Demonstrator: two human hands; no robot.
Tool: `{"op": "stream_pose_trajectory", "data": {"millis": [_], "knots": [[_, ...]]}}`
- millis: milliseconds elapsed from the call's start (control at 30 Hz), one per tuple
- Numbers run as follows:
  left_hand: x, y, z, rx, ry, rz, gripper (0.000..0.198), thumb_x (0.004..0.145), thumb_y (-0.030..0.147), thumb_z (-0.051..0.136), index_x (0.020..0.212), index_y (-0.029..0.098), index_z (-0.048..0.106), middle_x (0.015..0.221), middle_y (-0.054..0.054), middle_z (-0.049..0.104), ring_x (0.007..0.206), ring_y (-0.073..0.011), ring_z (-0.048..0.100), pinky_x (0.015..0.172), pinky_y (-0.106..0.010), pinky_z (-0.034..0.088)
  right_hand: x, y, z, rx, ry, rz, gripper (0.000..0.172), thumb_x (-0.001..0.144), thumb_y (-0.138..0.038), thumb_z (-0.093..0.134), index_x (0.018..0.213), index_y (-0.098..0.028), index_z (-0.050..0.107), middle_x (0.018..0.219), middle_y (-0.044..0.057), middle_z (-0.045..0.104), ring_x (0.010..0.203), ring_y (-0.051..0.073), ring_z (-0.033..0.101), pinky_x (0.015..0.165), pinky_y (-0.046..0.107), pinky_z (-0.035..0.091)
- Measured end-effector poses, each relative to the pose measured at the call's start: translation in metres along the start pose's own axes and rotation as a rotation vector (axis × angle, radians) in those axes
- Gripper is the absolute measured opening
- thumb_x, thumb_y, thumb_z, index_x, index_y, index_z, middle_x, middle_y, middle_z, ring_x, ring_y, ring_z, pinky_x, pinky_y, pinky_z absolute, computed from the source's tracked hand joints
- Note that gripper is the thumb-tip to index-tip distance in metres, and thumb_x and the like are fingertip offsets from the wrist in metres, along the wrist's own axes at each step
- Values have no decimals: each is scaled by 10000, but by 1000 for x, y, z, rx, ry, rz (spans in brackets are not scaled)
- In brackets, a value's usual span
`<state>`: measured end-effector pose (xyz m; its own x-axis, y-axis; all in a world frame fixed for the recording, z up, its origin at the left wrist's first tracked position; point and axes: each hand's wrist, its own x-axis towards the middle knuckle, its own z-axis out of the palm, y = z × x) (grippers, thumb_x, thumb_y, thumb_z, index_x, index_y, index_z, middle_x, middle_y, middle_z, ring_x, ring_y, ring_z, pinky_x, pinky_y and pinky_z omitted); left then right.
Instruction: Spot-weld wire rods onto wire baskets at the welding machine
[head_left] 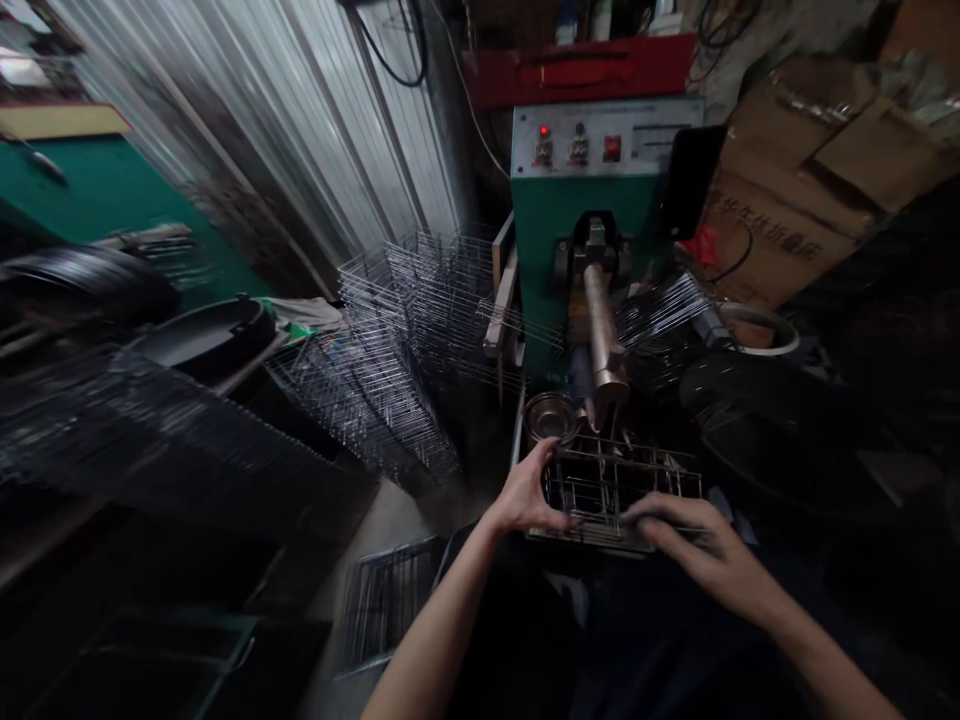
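Note:
A small metal wire rack [606, 490] lies below the electrode arm [600, 330] of a green machine that looks like a spot welder. My left hand [525, 495] is at the rack's left end, thumb and fingers spread apart, its fingertips against or just beside the wires. At the front right of the rack is my right hand [701, 545], slightly blurred, with thumb and fingers pinched together. What the pinch holds, if anything, is too dark and smeared to make out. A round metal dish [551, 418] sits just behind my left fingers.
Stacked wire grids [397, 350] stand left of the green machine [540, 230]. More wire panels [386, 605] lean low by my left forearm. Loose wires [664, 310] lie right of the electrode arm, near a pale bucket [765, 330]. A cardboard box [780, 230] stands behind.

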<state>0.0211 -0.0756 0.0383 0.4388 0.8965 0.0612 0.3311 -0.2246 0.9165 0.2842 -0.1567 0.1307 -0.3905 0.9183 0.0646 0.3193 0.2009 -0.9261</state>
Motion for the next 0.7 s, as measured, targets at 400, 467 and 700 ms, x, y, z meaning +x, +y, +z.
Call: {"op": "stream_pose_trajectory", "data": {"millis": [400,467,700], "knots": [[18,27,47,252,145,45,1079,501,355,856,1439,259,331,1432,-102,516,1256,-345,572,1014,-488,499,14,68,19,-823,44,-476,467,923,-28,480,1364,-166,552,1222,115,667,1086,264,619,928,435,570],[20,26,47,236,148,53,1070,512,355,852,1442,260,332,1442,-106,507,1277,-344,556,1023,-489,493,14,69,19,-790,72,-500,477,933,-28,466,1380,-176,545,1236,111,667,1102,254,623,958,434,563],[30,25,46,172,190,69,1082,488,337,872,1432,248,348,1415,-111,525,1277,-352,552,1043,-500,480,28,63,13,-726,101,-497,348,998,-104,448,1304,-173,600,1188,116,693,1073,255,642,913,434,587]]}}
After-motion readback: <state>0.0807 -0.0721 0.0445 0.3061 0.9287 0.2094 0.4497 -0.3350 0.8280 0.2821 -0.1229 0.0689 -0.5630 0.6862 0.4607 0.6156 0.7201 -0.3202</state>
